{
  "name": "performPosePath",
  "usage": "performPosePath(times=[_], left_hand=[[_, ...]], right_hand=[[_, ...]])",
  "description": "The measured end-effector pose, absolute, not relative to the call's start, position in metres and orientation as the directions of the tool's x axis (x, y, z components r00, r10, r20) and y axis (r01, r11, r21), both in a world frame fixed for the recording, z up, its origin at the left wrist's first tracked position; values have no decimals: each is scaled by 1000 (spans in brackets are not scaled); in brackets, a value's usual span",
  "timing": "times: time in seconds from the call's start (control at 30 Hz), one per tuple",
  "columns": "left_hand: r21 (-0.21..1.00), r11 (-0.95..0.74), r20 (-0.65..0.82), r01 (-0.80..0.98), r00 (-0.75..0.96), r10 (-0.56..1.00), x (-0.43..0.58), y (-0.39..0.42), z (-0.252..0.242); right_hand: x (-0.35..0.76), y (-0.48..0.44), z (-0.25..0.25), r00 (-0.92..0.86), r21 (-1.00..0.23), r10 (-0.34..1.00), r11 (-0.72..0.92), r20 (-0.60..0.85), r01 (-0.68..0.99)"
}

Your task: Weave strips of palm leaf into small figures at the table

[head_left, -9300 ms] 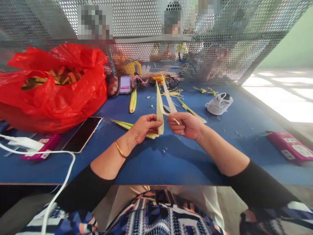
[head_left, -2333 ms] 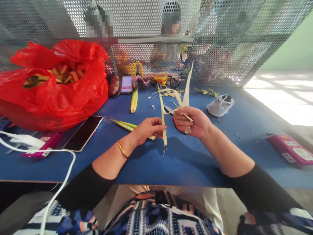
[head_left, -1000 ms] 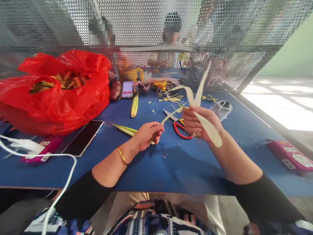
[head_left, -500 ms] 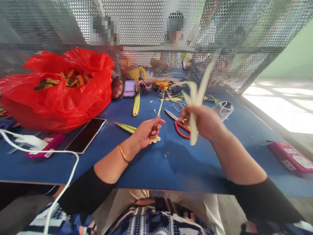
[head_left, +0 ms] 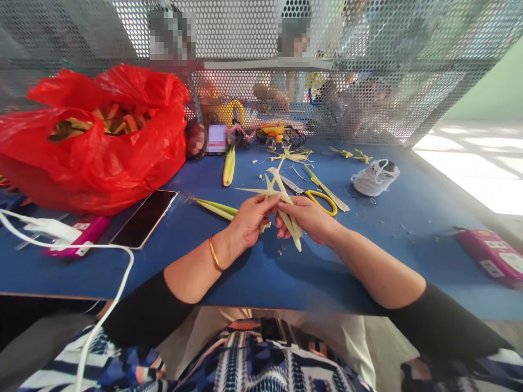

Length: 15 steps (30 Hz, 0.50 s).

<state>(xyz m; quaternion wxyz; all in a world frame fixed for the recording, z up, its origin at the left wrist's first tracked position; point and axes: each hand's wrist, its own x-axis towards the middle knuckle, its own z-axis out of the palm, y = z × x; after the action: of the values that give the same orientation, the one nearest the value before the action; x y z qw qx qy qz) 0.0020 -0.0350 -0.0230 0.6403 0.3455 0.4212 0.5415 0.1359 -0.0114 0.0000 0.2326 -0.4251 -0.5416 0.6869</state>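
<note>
My left hand [head_left: 252, 219] and my right hand [head_left: 309, 215] meet over the middle of the table, fingers closed. Between them they pinch pale husk strips [head_left: 292, 227] that look like corn husk. The strips cross at my fingertips, fanning out above and hanging below my right fingers. A small cream folded end pokes out beneath my left fingers. Scissors [head_left: 292, 185] lie just beyond my right hand, which partly covers them. A green-yellow husk piece [head_left: 216, 209] rests beside my left hand.
A large red plastic bag [head_left: 134, 169] of husks stands left, near a phone [head_left: 145, 219] and a white cable [head_left: 122, 294]. Farther back are a yellow glue gun [head_left: 273, 132], husk scraps [head_left: 296, 156] and a white thread bundle [head_left: 370, 182]. A perforated screen [head_left: 245, 32] borders the table.
My right hand has come left and down with its husk strips, meeting my left hand. The strips now cross at my left fingertips. The view has shifted slightly.
</note>
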Motion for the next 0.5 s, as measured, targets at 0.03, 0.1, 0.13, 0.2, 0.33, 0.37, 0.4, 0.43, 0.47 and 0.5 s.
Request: performPosePath(times=[0.03, 0.1, 0.13, 0.2, 0.33, 0.37, 0.4, 0.43, 0.47, 0.5], left_hand=[[892, 157, -165, -424, 16, 986, 1, -35, -22], [884, 108, -150, -455, -58, 987, -1, -33, -20], [881, 86, -139, -465, -81, 987, -2, -32, -19], [875, 59, -123, -480, -105, 987, -5, -31, -16], [877, 111, -142, -467, -31, 989, -3, -33, -13], [884, 140, -153, -447, 7, 988, -2, -35, -12], [891, 166, -163, -423, 43, 986, 0, -36, -12], [899, 185, -170, -398, 73, 983, 1, -38, -12], [905, 194, -173, -378, 90, 981, 2, -39, -12], [910, 193, -172, -367, 90, 981, 3, -40, -12]], right_hand=[[136, -12, 0, -542, -937, 767, -321, -343, 139], [138, -12, 1, -576, -929, 736, -345, -355, 132], [139, -12, 1, -595, -927, 721, -352, -357, 130], [140, -12, 1, -621, -930, 704, -345, -344, 124], [138, -14, 0, -583, -950, 760, -303, -287, 72], [137, -15, 0, -570, -945, 766, -320, -298, 64], [136, -16, 0, -569, -934, 755, -351, -325, 68], [135, -17, 0, -580, -918, 730, -388, -360, 82], [134, -17, 0, -598, -902, 699, -421, -392, 99], [133, -17, 0, -615, -889, 671, -443, -414, 115]])
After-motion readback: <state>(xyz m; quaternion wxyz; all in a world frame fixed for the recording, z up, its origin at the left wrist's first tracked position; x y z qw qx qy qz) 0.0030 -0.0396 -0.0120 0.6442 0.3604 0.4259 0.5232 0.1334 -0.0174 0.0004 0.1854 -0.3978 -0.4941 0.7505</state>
